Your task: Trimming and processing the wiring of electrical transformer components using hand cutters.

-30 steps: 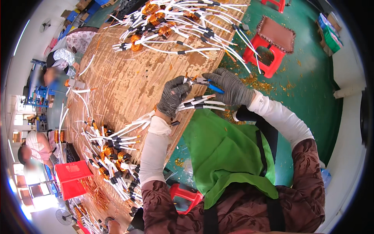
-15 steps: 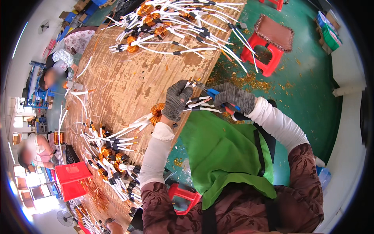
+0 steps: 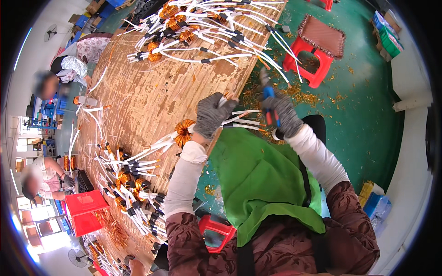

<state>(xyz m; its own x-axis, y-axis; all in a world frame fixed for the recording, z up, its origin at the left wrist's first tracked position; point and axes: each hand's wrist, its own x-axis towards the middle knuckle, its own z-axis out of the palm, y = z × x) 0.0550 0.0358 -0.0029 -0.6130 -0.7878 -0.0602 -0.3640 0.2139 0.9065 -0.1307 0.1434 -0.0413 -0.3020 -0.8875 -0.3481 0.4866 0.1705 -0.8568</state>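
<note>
My left hand [image 3: 212, 115], in a grey glove, is closed around the white-sleeved leads [image 3: 244, 120] of a copper-wound ring coil [image 3: 184, 132] at the table's edge. One lead pokes up between thumb and forefinger, a bit of copper showing at its end. Other leads stick out to the right of the hand, over my green apron. My right hand [image 3: 286, 114], gloved too, grips a pair of pliers [image 3: 268, 94] with blue and red handles. Their jaws point up and away, apart from the leads, and are slightly blurred.
Piles of similar coils lie at the table's far end [image 3: 179, 23] and near left [image 3: 133, 184]. A red stool with a brown cushion [image 3: 321, 36] stands at the right. Copper scraps [image 3: 299, 97] litter the green floor. Co-workers sit along the left, near a red bin [image 3: 84, 204].
My right hand has drawn the pliers away to the right from the lead tip and turned the jaws upward. The left hand keeps its grip on the leads.
</note>
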